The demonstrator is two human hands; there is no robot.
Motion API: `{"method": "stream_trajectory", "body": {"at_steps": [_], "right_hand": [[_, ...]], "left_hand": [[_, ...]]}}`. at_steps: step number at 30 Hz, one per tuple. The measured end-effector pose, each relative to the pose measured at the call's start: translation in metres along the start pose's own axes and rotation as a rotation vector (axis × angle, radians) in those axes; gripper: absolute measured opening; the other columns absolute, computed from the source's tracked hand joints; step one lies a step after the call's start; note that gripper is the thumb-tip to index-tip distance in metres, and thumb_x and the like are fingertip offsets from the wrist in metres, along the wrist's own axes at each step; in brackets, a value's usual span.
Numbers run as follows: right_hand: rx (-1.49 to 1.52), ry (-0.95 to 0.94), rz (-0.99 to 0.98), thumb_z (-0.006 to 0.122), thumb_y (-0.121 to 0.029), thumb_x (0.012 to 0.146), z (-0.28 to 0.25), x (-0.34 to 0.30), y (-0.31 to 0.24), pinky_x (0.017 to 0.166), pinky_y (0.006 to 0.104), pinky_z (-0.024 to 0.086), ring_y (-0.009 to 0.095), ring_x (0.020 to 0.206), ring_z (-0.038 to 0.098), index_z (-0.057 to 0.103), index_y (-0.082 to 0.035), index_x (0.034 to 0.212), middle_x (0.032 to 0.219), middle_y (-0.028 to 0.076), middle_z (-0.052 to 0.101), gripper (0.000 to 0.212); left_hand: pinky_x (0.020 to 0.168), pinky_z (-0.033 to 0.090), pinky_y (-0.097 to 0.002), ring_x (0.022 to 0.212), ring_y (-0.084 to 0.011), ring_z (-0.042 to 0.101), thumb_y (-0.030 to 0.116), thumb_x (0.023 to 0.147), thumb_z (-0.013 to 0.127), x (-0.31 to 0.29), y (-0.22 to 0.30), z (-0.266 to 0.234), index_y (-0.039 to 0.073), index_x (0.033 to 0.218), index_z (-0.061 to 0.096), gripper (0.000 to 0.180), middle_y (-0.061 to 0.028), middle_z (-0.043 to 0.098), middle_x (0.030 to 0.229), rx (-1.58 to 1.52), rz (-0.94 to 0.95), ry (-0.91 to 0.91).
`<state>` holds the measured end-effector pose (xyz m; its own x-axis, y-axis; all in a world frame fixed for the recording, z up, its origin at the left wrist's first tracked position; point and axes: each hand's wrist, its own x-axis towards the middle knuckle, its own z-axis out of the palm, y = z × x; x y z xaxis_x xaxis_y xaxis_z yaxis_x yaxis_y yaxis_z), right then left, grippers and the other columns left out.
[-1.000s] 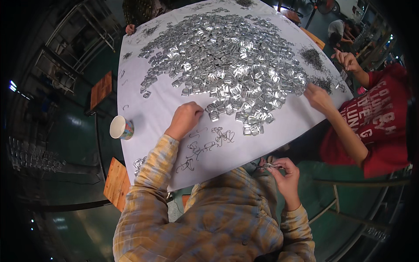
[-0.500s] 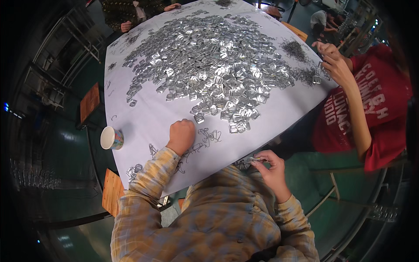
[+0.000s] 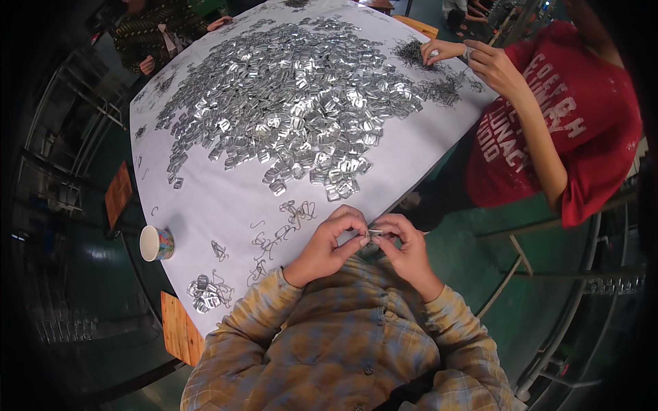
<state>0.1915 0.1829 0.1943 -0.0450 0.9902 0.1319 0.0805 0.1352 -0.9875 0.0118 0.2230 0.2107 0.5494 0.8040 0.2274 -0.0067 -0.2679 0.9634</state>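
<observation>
My left hand (image 3: 327, 245) and my right hand (image 3: 408, 252) meet at the table's near edge, in front of my shirt. Between my right thumb and fingers is a small silver metal buckle (image 3: 375, 233). The left thumb and forefinger pinch what looks like a thin wire hook against it, mostly hidden by the fingertips. Loose bent wire hooks (image 3: 272, 238) lie on the white tabletop just left of my left hand. A large heap of flat silver buckles (image 3: 288, 103) covers the middle of the table.
A paper cup (image 3: 157, 244) stands at the left table edge. Nearer me lies a small cluster of buckles with hooks (image 3: 204, 294). A co-worker in a red shirt (image 3: 548, 123) handles dark hooks (image 3: 411, 51) at the right; another person (image 3: 147, 38) sits far left. Wooden stools (image 3: 181, 330) flank the table.
My left hand has left the tabletop beside the hooks and come right to meet my right hand at the buckle. The view has shifted. The red-shirted co-worker's hand now reaches into the dark hooks.
</observation>
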Motion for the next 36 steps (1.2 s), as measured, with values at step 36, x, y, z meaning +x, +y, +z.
{"method": "stream_trajectory", "body": {"at_steps": [36], "right_hand": [[0.171, -0.235, 0.094, 0.063, 0.004, 0.079, -0.010, -0.006, 0.018, 0.077, 0.0229, 0.046, 0.010, 0.086, 0.058, 0.043, 0.000, 0.119, 0.088, 0.005, 0.062, 0.045]], "left_hand": [[0.078, 0.041, -0.0282, 0.085, -0.0141, 0.049, 0.007, 0.088, 0.057, 0.000, -0.028, -0.012, 0.001, 0.095, 0.053, 0.010, -0.0054, 0.051, 0.093, -0.192, -0.002, -0.256]]}}
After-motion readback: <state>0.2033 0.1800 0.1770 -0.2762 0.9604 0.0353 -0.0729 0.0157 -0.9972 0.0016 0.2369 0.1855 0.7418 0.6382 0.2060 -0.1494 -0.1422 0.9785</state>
